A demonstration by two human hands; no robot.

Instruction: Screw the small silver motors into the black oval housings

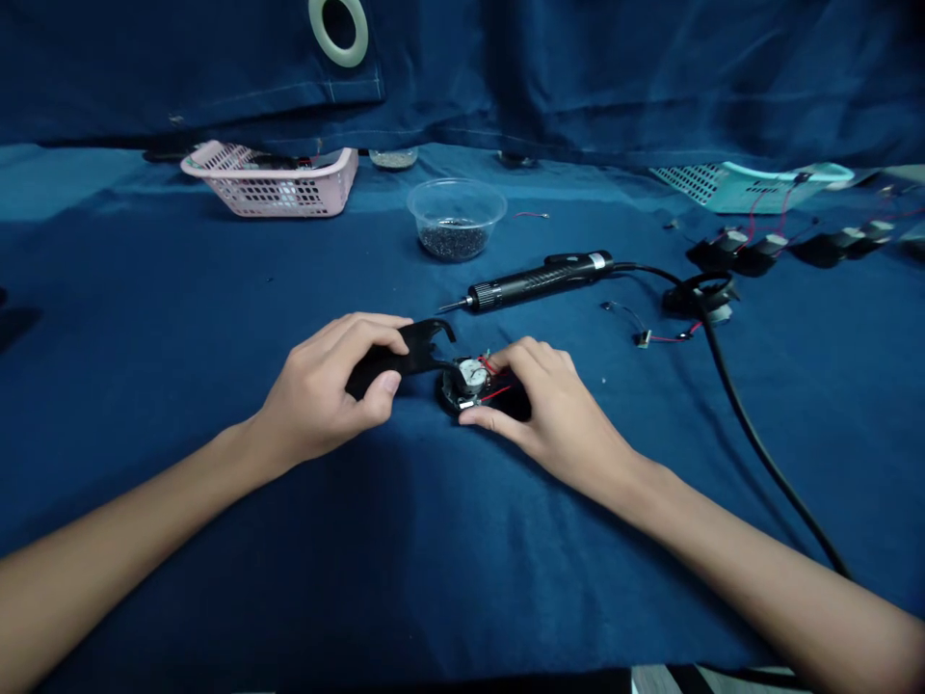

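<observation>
Pinched in right hand (553, 410): small round black motor unit with red wires (471, 382). Left of it, flat black plastic bracket (411, 349) clasped by left hand (329, 390) (fingers curled).

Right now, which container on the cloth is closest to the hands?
The clear round tub of dark bits, just beyond the left hand and right hand. The pink basket sits farther back left; the teal tray far right.

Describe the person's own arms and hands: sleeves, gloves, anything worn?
Nothing worn. The left hand and right hand show no gloves, rings, watch or bands. Both forearms are uncovered to the frame edge, with no sleeves in view.
</observation>
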